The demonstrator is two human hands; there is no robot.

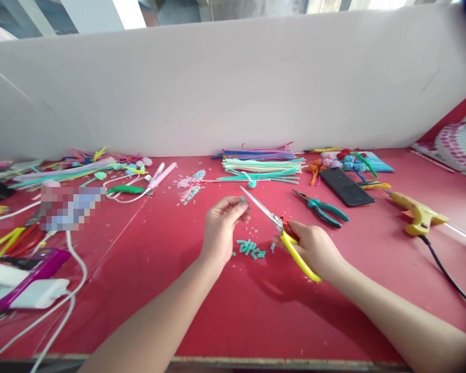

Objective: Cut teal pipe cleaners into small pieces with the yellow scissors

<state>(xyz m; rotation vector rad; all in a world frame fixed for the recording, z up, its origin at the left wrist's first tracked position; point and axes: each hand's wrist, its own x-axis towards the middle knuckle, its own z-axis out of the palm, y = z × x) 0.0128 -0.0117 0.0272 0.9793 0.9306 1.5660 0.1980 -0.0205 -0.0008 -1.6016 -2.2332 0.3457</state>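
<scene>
Forearms [157, 311] cross the red bench [202, 316]. The left hand [220, 230] pinches a small green piece [243, 198]; the right hand [318, 249] grasps yellow-handled scissors [301, 260]. Green segments [248, 247], apparently already cut, lie between them; long stems [262, 166] lie uncut behind.

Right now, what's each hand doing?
Left hand: fingers pinched on a small green piece.
Right hand: holding scissors with yellow handles, blades pointing toward the left hand.
</scene>
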